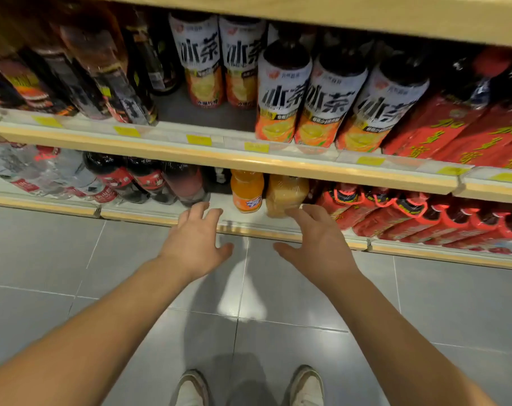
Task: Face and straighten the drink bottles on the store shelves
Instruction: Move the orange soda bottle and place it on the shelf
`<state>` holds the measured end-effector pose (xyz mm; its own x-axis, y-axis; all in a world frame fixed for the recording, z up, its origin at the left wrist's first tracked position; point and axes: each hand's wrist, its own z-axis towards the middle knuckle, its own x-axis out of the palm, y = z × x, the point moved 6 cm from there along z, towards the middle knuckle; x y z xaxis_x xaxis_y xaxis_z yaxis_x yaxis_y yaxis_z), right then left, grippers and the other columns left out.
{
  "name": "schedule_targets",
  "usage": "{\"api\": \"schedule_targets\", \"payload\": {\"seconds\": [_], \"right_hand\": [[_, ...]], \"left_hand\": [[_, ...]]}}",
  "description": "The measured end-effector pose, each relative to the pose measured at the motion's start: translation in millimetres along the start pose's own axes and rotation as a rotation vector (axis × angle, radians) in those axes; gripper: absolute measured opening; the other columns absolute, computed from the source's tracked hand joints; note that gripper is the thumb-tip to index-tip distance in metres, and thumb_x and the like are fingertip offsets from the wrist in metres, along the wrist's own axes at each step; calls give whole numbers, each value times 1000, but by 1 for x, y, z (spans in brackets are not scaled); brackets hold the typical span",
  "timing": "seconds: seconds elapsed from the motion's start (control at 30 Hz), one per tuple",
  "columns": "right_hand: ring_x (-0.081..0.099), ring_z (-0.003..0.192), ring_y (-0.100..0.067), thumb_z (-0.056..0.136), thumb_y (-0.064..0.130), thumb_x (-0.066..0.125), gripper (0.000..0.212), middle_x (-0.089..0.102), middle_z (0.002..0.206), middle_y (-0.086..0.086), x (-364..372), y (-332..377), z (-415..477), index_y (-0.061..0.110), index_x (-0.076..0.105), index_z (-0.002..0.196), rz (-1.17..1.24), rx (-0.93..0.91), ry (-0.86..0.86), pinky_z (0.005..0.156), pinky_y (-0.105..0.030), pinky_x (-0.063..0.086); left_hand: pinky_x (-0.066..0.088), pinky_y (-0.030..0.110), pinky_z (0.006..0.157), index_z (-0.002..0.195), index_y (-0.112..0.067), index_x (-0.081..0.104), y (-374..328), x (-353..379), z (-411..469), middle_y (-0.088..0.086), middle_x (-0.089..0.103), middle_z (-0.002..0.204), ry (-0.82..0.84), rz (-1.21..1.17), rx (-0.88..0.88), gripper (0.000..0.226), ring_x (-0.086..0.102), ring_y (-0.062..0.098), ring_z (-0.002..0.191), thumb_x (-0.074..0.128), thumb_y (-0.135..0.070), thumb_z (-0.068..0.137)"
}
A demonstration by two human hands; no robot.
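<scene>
Two orange drink bottles stand on the bottom shelf (249, 224): one with an orange label (247, 190) and, to its right, a paler blurred one (285, 194). My left hand (194, 244) hovers with spread fingers in front of the shelf edge, left of the labelled bottle, holding nothing. My right hand (316, 244) reaches with straight fingers toward the pale bottle; its fingertips are at the bottle's base, and I cannot tell whether they touch it.
Dark cola bottles (149, 181) and clear water bottles (29, 174) stand to the left, red bottles (410, 212) to the right. The middle shelf (219, 155) carries iced tea bottles (281, 92) and red cartons (460, 127). Grey tiled floor and my shoes lie below.
</scene>
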<state>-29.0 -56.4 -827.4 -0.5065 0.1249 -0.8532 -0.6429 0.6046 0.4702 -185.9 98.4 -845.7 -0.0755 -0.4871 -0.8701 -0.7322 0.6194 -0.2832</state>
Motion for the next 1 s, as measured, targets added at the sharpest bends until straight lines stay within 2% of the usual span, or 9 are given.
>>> {"api": "schedule_targets", "payload": {"seconds": [0.2, 0.33, 0.5, 0.63, 0.83, 0.93, 1.0], "right_hand": [[49, 131, -28, 87, 44, 77, 69, 43, 150, -4, 55, -31, 42, 30, 50, 148, -53, -40, -30, 106, -42, 45], [49, 130, -26, 87, 49, 76, 68, 44, 148, -2, 84, -52, 73, 33, 50, 148, -91, -72, -50, 104, -38, 47], [49, 131, -29, 85, 46, 79, 66, 44, 150, -6, 114, -73, 100, 28, 55, 145, -119, -132, -116, 104, -44, 47], [48, 134, -27, 86, 46, 78, 61, 43, 152, -5, 124, -86, 116, 26, 59, 140, -98, -116, -143, 105, -43, 46], [54, 126, -20, 86, 49, 77, 65, 46, 147, 2, 121, -96, 129, 29, 55, 144, -68, -95, -193, 102, -39, 49], [52, 128, -16, 87, 53, 74, 66, 45, 147, 6, 127, -93, 141, 32, 51, 145, -40, -89, -155, 105, -38, 47], [51, 130, -16, 87, 53, 73, 70, 45, 147, 5, 131, -87, 148, 28, 47, 147, -15, -117, -159, 106, -38, 46]], "left_hand": [[30, 48, 115, 150, -25, 30, 23, 57, 53, 7, 20, 158, -26, 96, 22, 80, 20, 32, 144, 62, -55, 84], [27, 48, 116, 151, -25, 29, 31, 90, 93, 8, 20, 159, -60, 154, 51, 81, 18, 32, 145, 60, -59, 84], [25, 47, 116, 151, -27, 27, 36, 122, 136, 6, 17, 161, -91, 177, 67, 82, 17, 31, 146, 60, -58, 83], [29, 47, 114, 152, -27, 26, 33, 143, 160, 6, 17, 160, -67, 180, 79, 84, 19, 32, 144, 62, -59, 83], [35, 44, 104, 137, -26, 41, 19, 160, 186, 3, 30, 148, -64, 99, 117, 69, 31, 30, 133, 64, -57, 79], [37, 43, 100, 131, -26, 44, 21, 168, 197, 3, 34, 142, -76, 62, 107, 65, 35, 28, 127, 63, -57, 78], [37, 43, 98, 130, -26, 45, 25, 174, 202, 3, 34, 141, -96, 47, 105, 64, 35, 28, 125, 63, -56, 76]]}}
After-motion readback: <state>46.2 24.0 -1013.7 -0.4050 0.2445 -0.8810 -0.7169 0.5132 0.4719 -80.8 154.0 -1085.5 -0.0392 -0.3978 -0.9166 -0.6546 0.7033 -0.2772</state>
